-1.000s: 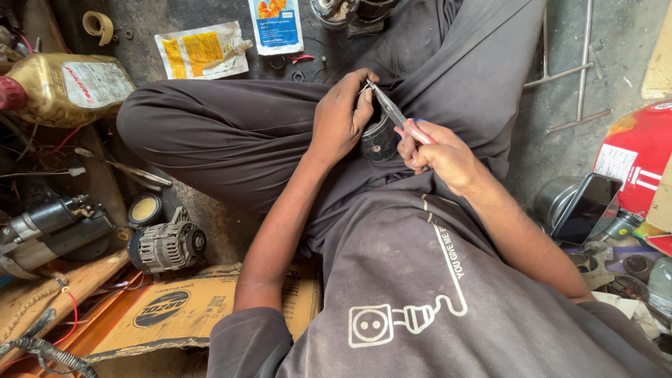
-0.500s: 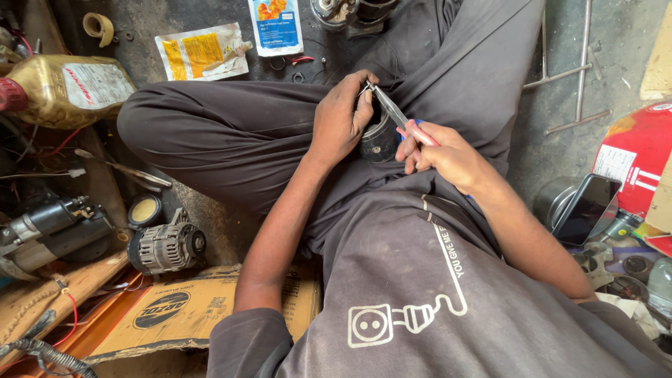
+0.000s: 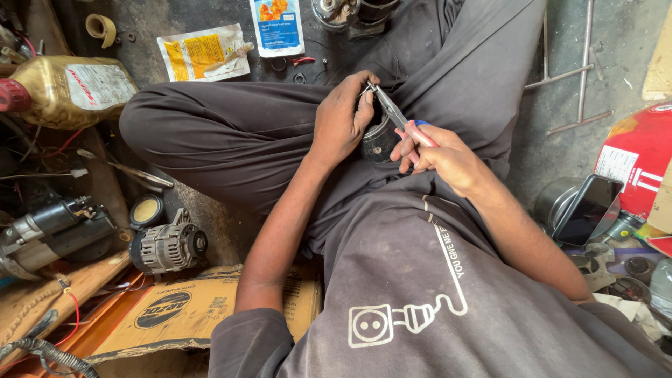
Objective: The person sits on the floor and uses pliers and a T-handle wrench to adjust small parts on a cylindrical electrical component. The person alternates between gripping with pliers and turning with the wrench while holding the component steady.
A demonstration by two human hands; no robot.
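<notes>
1. My right hand [image 3: 437, 150] is closed around the red and blue handles of a pair of needle-nose pliers [image 3: 393, 112], squeezing them nearly together, with the jaws pointing up and away from me.
2. My left hand [image 3: 343, 119] is wrapped around a dark cylindrical part [image 3: 381, 140] resting in my lap, fingers curled over its top edge, so it is holding that part firmly.
3. Compared with a second ago, little has shifted: the plier tips sit at the same spot on the part's upper rim, right by my left fingertips. My right wrist has only edged slightly. I judge I am working at one small fitting rather than moving on.
4. The part lies between both hands, touching the left, with the plier tips touching or just at its rim; I cannot tell what they grip.
5. Further out on the floor: an alternator [image 3: 168, 245] beside my left knee, a yellow oil bottle [image 3: 70, 91], and a phone [image 3: 588, 210] to my right.
</notes>
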